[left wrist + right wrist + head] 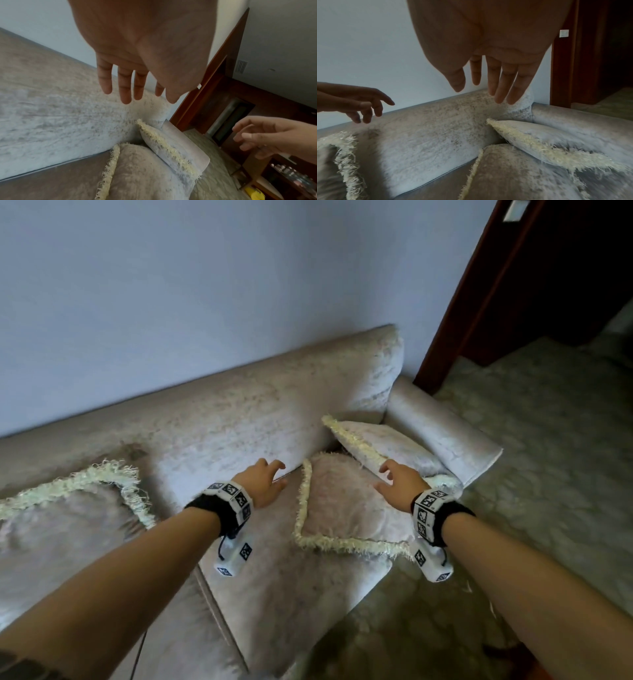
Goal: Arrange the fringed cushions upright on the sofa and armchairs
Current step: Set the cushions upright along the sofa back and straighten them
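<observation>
A pale sofa [239, 419] stands against the wall. One fringed cushion [339, 508] lies flat on the seat at its right end. A second fringed cushion [387, 446] leans slanted over it against the armrest [445, 429]. A third fringed cushion [58, 522] lies at the left. My left hand [270, 477] hovers open over the seat, just left of the flat cushion. My right hand [394, 477] hovers open above the flat cushion, beside the slanted one's fringe. Neither hand holds anything: fingers [125, 86] and fingers [498, 81] hang spread in the air.
A bare wall [205, 285] rises behind the sofa. A dark wooden door frame [479, 302] stands right of the armrest, with patterned carpet [548, 440] on the floor. The left wrist view shows a low wooden cabinet [283, 175] at the far right.
</observation>
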A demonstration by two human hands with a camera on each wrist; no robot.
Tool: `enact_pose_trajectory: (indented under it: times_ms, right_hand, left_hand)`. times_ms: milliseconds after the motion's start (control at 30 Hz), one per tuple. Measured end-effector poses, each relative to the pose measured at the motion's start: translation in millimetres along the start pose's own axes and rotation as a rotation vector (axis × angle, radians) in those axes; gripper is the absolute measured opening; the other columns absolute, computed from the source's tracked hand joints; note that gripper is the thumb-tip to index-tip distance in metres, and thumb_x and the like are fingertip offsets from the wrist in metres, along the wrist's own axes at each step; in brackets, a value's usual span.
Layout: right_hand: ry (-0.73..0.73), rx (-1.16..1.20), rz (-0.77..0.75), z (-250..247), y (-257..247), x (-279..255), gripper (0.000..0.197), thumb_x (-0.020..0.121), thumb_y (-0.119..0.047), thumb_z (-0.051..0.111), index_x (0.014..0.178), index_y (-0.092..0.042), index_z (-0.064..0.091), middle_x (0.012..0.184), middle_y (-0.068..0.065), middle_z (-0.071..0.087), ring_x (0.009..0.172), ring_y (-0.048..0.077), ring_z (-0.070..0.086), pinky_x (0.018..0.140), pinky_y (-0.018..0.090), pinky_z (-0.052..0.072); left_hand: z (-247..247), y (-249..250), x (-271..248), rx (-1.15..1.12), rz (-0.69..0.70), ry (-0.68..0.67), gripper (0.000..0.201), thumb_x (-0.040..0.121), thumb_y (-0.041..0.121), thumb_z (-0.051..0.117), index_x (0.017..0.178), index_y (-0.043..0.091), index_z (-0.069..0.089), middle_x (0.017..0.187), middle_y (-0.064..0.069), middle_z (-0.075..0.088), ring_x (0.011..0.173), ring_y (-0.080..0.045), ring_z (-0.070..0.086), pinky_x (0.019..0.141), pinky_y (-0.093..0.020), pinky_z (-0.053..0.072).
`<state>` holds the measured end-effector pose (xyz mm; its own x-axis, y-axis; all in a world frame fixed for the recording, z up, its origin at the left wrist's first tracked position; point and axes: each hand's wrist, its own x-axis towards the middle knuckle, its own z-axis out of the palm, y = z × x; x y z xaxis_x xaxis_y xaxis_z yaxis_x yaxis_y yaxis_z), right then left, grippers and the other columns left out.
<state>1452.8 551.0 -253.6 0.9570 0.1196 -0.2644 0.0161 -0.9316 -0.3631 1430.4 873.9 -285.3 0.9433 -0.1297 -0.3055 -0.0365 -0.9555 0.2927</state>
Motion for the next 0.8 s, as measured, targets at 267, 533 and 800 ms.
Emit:
enact_pose_trajectory:
  times_ms: [267,533,800]
  right_hand:
    - [-0.044,0.083,0.098,0.6,100.1,56.5,0.033,0.093,-0.036,0.059,0.122,-0.025,0.049,0.122,0.004,0.057,0.1,0.022,0.059,0.085,0.035,0.051]
    - [-0.045,0.136,0.2,-36.0,181.2,152.0,0.02,0.093,-0.031,0.06,0.11,-0.025,0.052,0.112,-0.002,0.059,0.089,0.016,0.058,0.074,0.028,0.049]
    - [-0.079,0.121,0.254,-81.7,255.5,229.5,0.022,0.092,-0.028,0.059,0.112,-0.029,0.048,0.115,0.004,0.063,0.086,0.018,0.064,0.073,0.033,0.057]
  left_hand:
    - [30.7,50.7,97.3,0.033,-0.007,-0.087,0.051,0.098,0.049,0.038,0.143,0.025,0.031,0.134,-0.01,0.041,0.11,-0.032,0.056,0.089,-0.046,0.05]
    - [40.4,109.2,227.1,-0.012,0.024,-0.186,0.049,0.098,0.048,0.039,0.142,0.025,0.035,0.136,-0.01,0.042,0.109,-0.03,0.058,0.091,-0.043,0.05]
    - [51.6,178.1,322.1,-0.042,0.026,-0.218,0.052,0.096,0.05,0.04,0.142,0.026,0.035,0.135,-0.011,0.046,0.109,-0.03,0.059,0.092,-0.045,0.05]
